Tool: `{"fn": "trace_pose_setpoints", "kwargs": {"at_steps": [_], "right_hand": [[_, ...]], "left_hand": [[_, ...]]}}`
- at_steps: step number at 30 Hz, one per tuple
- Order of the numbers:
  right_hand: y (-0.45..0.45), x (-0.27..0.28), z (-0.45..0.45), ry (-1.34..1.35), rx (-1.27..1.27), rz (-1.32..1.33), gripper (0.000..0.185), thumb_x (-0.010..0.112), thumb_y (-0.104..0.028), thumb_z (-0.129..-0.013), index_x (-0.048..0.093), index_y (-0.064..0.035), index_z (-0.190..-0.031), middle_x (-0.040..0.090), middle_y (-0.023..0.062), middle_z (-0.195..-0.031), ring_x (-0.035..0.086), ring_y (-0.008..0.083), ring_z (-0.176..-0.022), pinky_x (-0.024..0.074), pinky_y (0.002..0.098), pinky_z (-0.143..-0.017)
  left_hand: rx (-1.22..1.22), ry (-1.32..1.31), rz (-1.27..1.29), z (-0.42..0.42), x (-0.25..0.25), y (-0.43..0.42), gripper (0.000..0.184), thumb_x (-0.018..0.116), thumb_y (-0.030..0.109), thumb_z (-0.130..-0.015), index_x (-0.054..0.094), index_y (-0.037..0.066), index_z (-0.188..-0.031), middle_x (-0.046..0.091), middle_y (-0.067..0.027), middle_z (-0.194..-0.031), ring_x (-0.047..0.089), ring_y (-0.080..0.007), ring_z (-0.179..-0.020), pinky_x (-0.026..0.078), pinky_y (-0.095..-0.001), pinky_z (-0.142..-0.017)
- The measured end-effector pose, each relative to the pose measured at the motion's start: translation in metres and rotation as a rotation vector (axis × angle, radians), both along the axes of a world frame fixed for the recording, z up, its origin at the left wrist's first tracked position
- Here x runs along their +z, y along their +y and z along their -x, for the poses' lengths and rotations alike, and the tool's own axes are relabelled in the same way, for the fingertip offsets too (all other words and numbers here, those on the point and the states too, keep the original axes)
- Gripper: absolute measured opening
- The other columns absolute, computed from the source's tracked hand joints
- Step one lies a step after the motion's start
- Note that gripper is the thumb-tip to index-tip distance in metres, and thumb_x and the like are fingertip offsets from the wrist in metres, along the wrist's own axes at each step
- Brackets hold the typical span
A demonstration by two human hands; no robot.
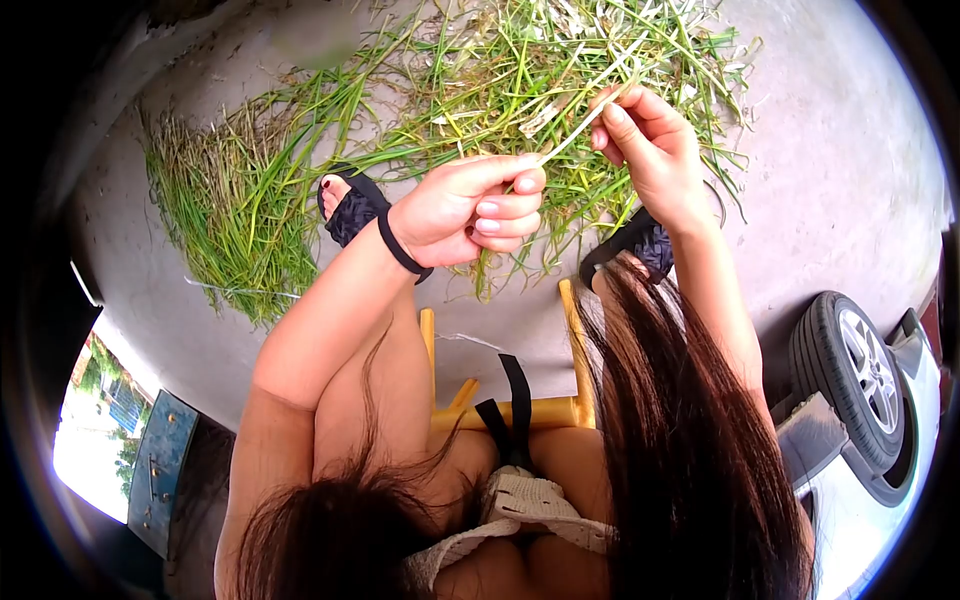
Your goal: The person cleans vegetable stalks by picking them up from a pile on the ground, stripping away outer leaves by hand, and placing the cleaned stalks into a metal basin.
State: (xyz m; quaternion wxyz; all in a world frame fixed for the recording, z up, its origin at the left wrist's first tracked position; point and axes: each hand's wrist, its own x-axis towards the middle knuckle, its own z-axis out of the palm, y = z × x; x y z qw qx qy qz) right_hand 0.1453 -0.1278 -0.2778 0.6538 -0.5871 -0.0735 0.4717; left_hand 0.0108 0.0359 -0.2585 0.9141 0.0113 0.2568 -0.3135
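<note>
My left hand (pixel 468 210) is closed, with thumb and forefinger pinching the lower end of a thin, pale plant stalk (pixel 572 134). The stalk slants up to the right, where the thumb and fingers of my right hand (pixel 652 142) pinch it further along. Below and beyond both hands lies a loose, tangled heap of green grass-like stalks (pixel 470 95), with some whitish pieces mixed in. A few green strands hang just below my left hand, and I cannot tell whether it holds them.
A neater bundle of grass (pixel 215 195) lies on the concrete floor (pixel 800 180) at left. My sandalled feet stand close to the heap. Beneath me is a yellow wooden stool (pixel 555 412). At the right is a car wheel (pixel 868 370); a blue-green door panel (pixel 163 470) is at lower left.
</note>
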Motion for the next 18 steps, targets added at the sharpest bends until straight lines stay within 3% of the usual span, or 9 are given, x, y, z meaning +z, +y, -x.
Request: {"fn": "trace_pose_setpoints", "kwargs": {"at_steps": [4,10,12,15,16,18], "right_hand": [[0.000,-0.002,0.002,0.056,0.009,-0.001,0.012,0.050,-0.015,-0.092,0.055,-0.0043,-0.090,0.055,-0.0012,-0.075,0.048,0.0028,-0.065,0.0367,0.0153,-0.055],[0.001,-0.009,-0.003,-0.126,-0.104,0.058,0.013,0.047,-0.017,-0.093,0.051,-0.0057,-0.090,0.051,-0.0025,-0.073,0.045,0.0030,-0.063,0.0356,0.0150,-0.055],[0.001,-0.005,-0.009,-0.141,-0.196,0.083,0.016,0.047,-0.020,-0.093,0.052,-0.0050,-0.091,0.053,-0.0004,-0.073,0.047,0.0038,-0.062,0.0361,0.0154,-0.053],[-0.005,-0.007,-0.022,-0.092,-0.407,0.120,0.024,0.050,-0.023,-0.092,0.056,-0.0041,-0.079,0.056,0.0015,-0.072,0.046,0.0048,-0.054,0.0355,0.0164,-0.048],[-0.009,0.001,-0.027,-0.212,-0.304,0.221,0.019,0.056,-0.021,-0.088,0.059,-0.0046,-0.079,0.058,0.0013,-0.075,0.049,0.0057,-0.059,0.0367,0.0180,-0.051],[-0.010,0.007,-0.027,-0.893,-0.039,0.368,0.014,0.064,-0.019,-0.081,0.061,-0.0056,-0.084,0.060,0.0019,-0.080,0.054,0.0091,-0.069,0.0418,0.0213,-0.059]], "left_hand": [[0.006,0.002,0.084,0.001,-0.002,-0.002,0.030,0.029,0.028,-0.098,0.039,0.013,-0.073,0.029,0.0090,-0.050,0.026,-0.0028,-0.045,0.021,-0.0172,-0.040],[0.046,-0.010,0.140,0.003,0.001,0.002,0.031,0.028,0.027,-0.098,0.038,0.013,-0.072,0.029,0.0085,-0.050,0.025,-0.0034,-0.045,0.021,-0.0175,-0.039],[0.030,-0.012,0.122,0.006,-0.001,0.000,0.031,0.028,0.027,-0.098,0.038,0.013,-0.072,0.029,0.0081,-0.050,0.025,-0.0035,-0.045,0.020,-0.0176,-0.039],[0.020,-0.014,0.085,0.005,-0.001,0.000,0.030,0.029,0.027,-0.098,0.038,0.013,-0.072,0.029,0.0077,-0.051,0.025,-0.0034,-0.045,0.020,-0.0178,-0.039],[0.019,-0.014,0.070,0.004,-0.001,0.000,0.030,0.029,0.027,-0.098,0.038,0.013,-0.072,0.029,0.0075,-0.051,0.025,-0.0034,-0.045,0.020,-0.0178,-0.039],[-0.004,-0.020,0.039,0.002,-0.001,0.001,0.030,0.029,0.026,-0.097,0.037,0.013,-0.072,0.029,0.0074,-0.051,0.025,-0.0035,-0.045,0.020,-0.0180,-0.039]]}}
